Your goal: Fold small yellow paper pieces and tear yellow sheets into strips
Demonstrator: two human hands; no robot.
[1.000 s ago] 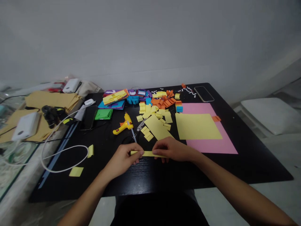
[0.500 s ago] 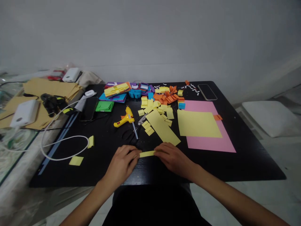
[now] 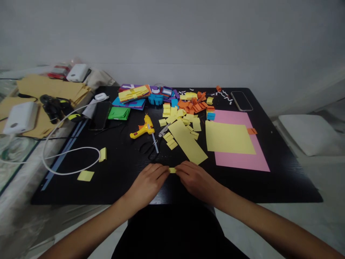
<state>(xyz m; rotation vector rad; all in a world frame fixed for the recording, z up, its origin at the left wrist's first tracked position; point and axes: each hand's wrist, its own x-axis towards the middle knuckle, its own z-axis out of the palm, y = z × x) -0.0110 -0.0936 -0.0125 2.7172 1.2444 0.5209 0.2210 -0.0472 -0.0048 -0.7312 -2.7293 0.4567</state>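
Near the front edge of the black table, a narrow yellow paper strip [image 3: 172, 170] lies between my hands, with only its middle showing. My left hand [image 3: 151, 181] is closed on the strip's left part, fingers bent down over it. From the other side my right hand [image 3: 195, 180] grips the right part the same way. The strip's ends are hidden under the fingers. Just beyond the hands lie a long yellow paper piece [image 3: 187, 141], black-handled scissors [image 3: 147, 147] and a yellow glue gun [image 3: 144, 128] with a glue stick in it.
Yellow paper [image 3: 229, 138] overlaps a pink sheet [image 3: 242, 160] at the right. Folded orange pieces [image 3: 195, 105] and small yellow ones heap at the back. Phones [image 3: 242, 101] lie right and left. A white cable [image 3: 72, 174] loops at the left beside yellow scraps [image 3: 86, 176].
My hands have come closer together along the yellow strip, so less of it shows between them. The left hand shifted right. The view has tilted slightly.
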